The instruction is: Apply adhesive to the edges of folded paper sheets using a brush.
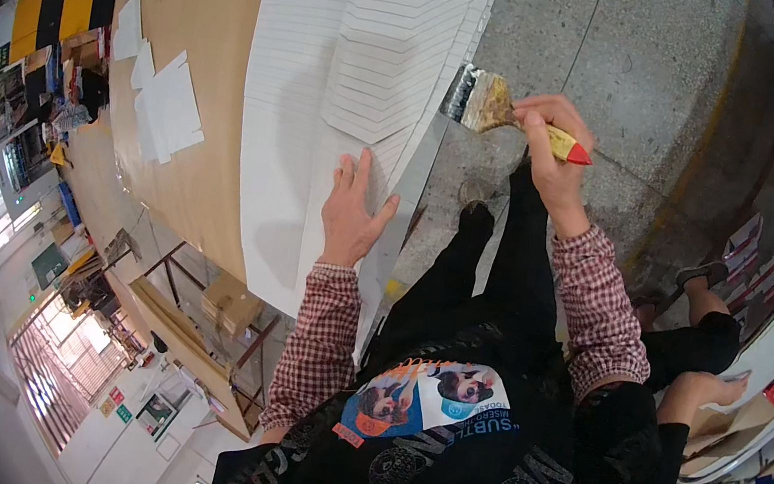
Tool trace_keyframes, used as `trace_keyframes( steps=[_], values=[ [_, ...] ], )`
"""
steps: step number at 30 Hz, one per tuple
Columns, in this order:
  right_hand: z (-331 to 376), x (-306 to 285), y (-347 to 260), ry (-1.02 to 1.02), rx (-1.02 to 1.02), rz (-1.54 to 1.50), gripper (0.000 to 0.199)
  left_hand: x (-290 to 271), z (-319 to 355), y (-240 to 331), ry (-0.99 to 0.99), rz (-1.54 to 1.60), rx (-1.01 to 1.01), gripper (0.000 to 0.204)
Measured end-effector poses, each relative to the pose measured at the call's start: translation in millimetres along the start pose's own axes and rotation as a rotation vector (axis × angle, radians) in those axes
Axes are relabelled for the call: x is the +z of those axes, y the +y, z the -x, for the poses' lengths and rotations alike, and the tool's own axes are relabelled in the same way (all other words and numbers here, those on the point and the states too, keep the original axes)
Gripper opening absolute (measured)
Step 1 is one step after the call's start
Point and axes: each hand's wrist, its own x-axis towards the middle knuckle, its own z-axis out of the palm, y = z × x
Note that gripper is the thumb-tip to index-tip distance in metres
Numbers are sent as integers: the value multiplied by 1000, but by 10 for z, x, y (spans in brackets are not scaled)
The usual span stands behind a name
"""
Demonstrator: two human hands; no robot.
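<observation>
Head view: right hand (552, 147) grips a light, stiff paintbrush (504, 111) by its yellow handle beside the white sheet stack (357, 45); left hand (354, 206) rests flat, open, on it.

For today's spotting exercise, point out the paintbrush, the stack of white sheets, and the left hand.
paintbrush (478, 100): head view, on the bristles.
stack of white sheets (338, 42): head view, on the top face.
left hand (352, 208): head view, on its back.

A wide paintbrush (490, 104) with a yellow, red-tipped handle and glue-stiffened bristles points at the edge of a fanned stack of white sheets (357, 45), which lies spread flat along a table.
</observation>
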Motion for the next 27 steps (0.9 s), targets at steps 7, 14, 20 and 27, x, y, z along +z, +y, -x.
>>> trace_keyframes(
  steps=[7,14,20,27],
  values=[
    [378,74,60,-90,12,-36,13,-37,7,17,-23,19,-12,78],
    [383,126,75,-15,5,21,13,-15,2,65,-24,-80,-9,77],
    [761,106,6,-76,3,-22,12,259,32,155,122,-153,-55,82],
    [807,9,-77,17,-20,9,12,706,446,93,295,-309,-173,90]
  ],
)
